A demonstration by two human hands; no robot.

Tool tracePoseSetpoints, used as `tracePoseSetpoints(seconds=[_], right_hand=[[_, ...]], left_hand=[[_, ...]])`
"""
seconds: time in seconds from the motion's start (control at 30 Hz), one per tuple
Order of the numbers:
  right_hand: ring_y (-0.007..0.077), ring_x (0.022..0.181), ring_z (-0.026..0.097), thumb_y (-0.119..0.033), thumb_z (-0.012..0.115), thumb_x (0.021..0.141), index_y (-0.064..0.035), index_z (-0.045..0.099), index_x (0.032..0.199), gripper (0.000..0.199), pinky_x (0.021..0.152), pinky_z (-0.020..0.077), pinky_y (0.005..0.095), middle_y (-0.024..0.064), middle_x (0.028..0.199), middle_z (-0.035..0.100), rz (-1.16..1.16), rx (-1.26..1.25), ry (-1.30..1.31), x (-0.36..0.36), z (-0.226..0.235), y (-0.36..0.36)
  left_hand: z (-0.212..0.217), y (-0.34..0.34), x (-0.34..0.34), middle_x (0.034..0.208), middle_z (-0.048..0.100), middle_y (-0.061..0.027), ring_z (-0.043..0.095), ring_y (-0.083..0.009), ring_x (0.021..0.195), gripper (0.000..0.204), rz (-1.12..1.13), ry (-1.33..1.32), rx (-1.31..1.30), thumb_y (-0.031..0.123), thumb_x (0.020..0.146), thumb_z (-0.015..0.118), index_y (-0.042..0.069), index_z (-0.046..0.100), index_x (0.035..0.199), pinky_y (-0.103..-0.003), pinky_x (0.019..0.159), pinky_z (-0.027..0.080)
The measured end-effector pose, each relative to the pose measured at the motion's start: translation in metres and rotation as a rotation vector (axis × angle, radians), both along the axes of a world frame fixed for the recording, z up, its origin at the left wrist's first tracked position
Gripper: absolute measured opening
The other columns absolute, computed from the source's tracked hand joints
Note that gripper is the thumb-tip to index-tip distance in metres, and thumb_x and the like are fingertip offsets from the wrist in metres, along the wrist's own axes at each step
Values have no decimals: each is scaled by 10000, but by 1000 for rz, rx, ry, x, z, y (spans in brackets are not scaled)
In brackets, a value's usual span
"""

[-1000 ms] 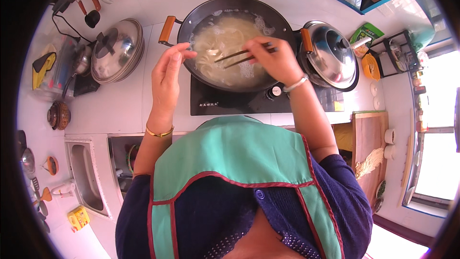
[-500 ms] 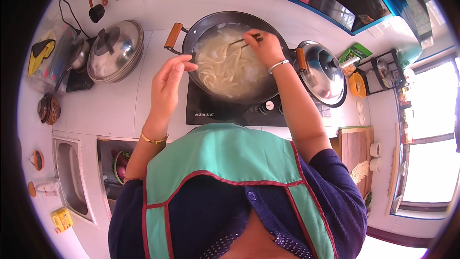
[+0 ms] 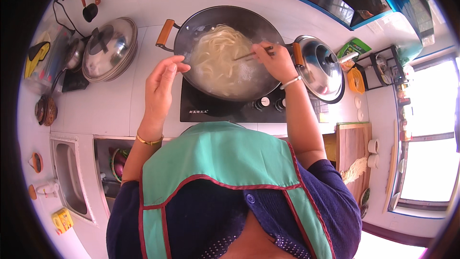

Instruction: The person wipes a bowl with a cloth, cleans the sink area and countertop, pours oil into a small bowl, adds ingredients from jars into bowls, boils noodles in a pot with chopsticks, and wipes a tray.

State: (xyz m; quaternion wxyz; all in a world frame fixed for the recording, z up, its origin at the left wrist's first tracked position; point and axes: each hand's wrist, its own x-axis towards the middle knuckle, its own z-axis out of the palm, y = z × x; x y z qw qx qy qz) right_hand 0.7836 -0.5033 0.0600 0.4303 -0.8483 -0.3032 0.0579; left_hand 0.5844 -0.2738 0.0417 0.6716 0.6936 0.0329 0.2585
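A large dark wok (image 3: 184,31) with wooden handles stands on a black cooktop (image 3: 211,108). Pale noodles (image 3: 220,52) lie in its cloudy, foaming water, heaped toward the far side. Over the wok's right part, my right hand (image 3: 278,62) is closed around dark chopsticks (image 3: 244,56), whose tips reach left to the noodles. My left hand (image 3: 163,81) is by the wok's left rim, palm turned inward, fingers stretched and a little bent, holding nothing. Whether its fingertips touch the rim, I cannot tell.
A glass-and-steel lid (image 3: 318,69) rests right of the wok, near an orange basket (image 3: 355,80). At left stand stacked steel pans with a domed lid (image 3: 108,50). A sink (image 3: 72,177) lies at the lower left. Knives and a black ladle (image 3: 89,12) hang on the wall.
My right hand and the chopsticks have moved right and slightly lower. The noodles have shifted into a heap toward the wok's far side. My left hand stays beside the rim, still open.
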Motion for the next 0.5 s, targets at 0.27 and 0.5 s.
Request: tracePoseSetpoints(seconds=[0.27,0.5], right_hand=[[92,589,553,-267,538,890,-5,665,856,293,576,449,210,32,672,623,-136,263,231,-10,75,-44],[137,562,598,-347,561,868,-35,665,864,329,586,479,277,51,681,630,-311,97,131,45,-4,8]], left_hand=[[2,-10,4,905,644,-98,586,-161,890,295,17,-16,-64,212,963,441,-20,582,1076,-290,855,431],[0,-5,-5,903,641,-99,584,-163,889,290,30,-37,-78,204,962,438,-22,582,1073,-297,855,436]])
